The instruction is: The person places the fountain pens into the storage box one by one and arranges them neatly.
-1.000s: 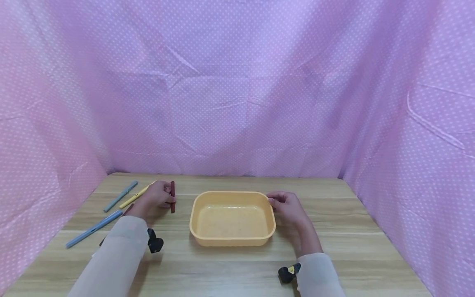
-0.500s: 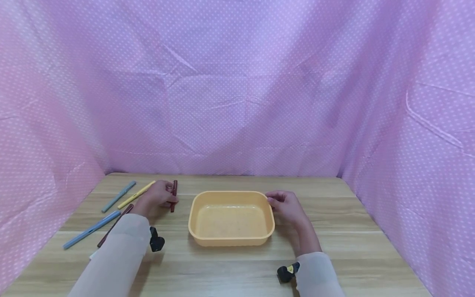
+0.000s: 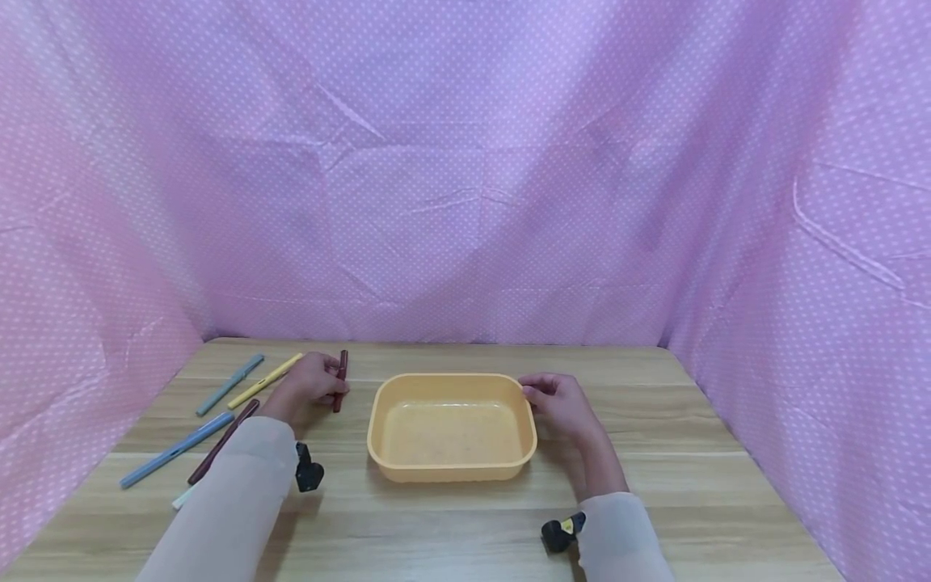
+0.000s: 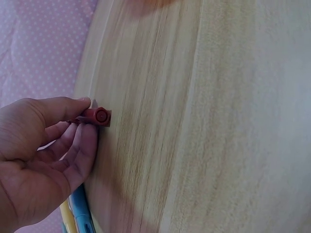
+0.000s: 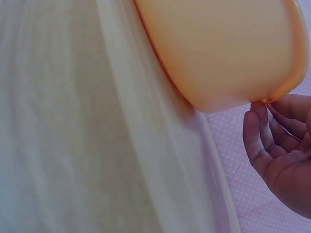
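In the head view my left hand [image 3: 313,381] pinches a dark red pen [image 3: 340,381] between thumb and fingers, left of a yellow plastic tub [image 3: 451,473]. The round end of this pen [image 4: 101,116] faces the camera in the left wrist view, close to the wooden surface. At the tub's right side, my right hand [image 3: 562,402] grips the far right corner of its rim. Thumb and fingertips meet at the edge of the tub [image 5: 228,53] in the right wrist view. The tub stands upright with nothing inside.
Left of my left arm lie a blue-green pen [image 3: 229,386], a yellow pen [image 3: 265,381], a blue pen [image 3: 177,450] and another dark red pen [image 3: 224,442]. A pale pen end [image 3: 182,499] shows beside the sleeve. Pink dotted cloth [image 3: 465,202] encloses the table [image 3: 436,533].
The pen in my left hand has tilted slightly, its far end shifting right. My left sleeve has uncovered more of the second dark red pen. The right hand stays at the tub's rim.
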Demonstrator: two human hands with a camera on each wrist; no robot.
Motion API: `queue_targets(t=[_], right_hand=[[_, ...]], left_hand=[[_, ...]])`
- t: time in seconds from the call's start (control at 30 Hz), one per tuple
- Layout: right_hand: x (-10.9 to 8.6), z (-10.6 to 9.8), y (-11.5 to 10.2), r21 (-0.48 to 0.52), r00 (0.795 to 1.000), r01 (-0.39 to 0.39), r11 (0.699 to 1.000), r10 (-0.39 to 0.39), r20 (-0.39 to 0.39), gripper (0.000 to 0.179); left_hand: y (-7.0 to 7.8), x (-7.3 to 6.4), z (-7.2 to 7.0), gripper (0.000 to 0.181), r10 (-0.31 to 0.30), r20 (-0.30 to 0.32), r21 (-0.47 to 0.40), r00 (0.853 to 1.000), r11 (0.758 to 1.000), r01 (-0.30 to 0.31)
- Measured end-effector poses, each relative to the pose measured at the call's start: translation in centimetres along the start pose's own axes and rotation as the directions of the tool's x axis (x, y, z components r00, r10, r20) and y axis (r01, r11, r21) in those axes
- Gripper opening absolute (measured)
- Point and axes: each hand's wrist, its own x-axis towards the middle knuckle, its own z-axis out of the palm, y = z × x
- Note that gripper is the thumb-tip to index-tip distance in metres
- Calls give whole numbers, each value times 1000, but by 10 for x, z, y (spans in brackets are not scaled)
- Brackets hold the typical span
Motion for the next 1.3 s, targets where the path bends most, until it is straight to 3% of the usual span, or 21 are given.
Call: queue_targets(t=[0.2,0.43,0.57,1.1,1.3], right_hand=[[0,-1,1,4,1000,-8,1000,8,1,25],[1,-1,2,0,1000,-17,1000,17,-4,24],[0,-1,2,-4,1000,-16,1000,16,-4,25],[0,0,0,9,1000,-12,1000,12,-6,24],[0,1,1,9,1000,-13,1000,13,-9,24]], left_hand=[[1,1,-1,53,6,6,37,1000,999,-7],[-1,4,-1,55,-33,31,-96,999,995,36],[-2,4,-3,58,-26,39,-151,999,988,31],[8,5,-7,57,23,-2,-262,1000,965,-23],[15,3,-10,54,69,10,-280,998,958,-64]])
